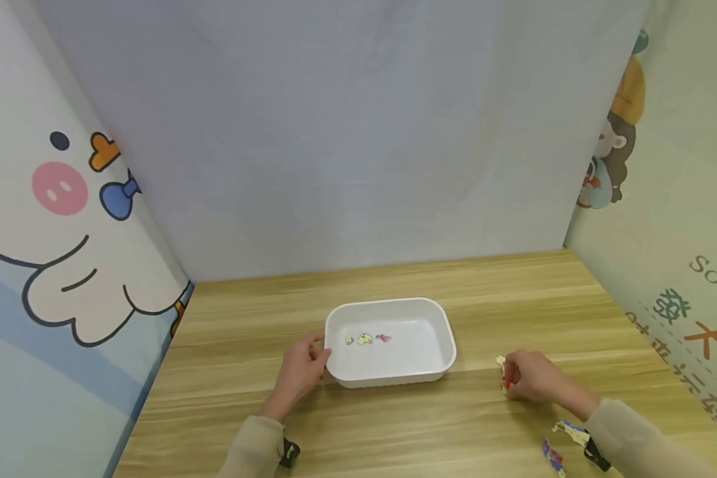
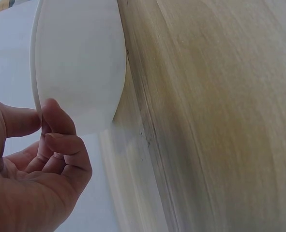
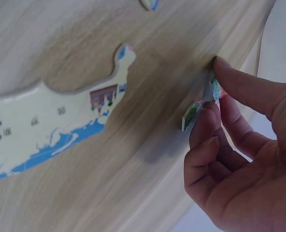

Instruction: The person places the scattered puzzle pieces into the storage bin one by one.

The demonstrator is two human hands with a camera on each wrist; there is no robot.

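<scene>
My left hand (image 1: 301, 365) is at the left end of a white plastic tray (image 1: 415, 352). In the left wrist view, its thumb and index finger pinch the tray's rim (image 2: 36, 72). Three small map-like puzzle pieces, one of them pale yellow (image 1: 365, 338), lie inside the tray. Right of the tray, my right hand (image 1: 532, 377) pinches a thin, colourful puzzle piece (image 3: 192, 115) just above the table; the fingers partly hide it. Beside that hand, a long cream and blue puzzle piece (image 3: 60, 121) lies on the wood.
The wood-grain table (image 1: 394, 431) ends at a pale curtain (image 1: 346, 199) behind. A purple, red and blue puzzle piece (image 1: 552, 457) lies near the front right, by the right forearm. Printed cloth panels hang left (image 1: 12, 199) and right (image 1: 681, 232).
</scene>
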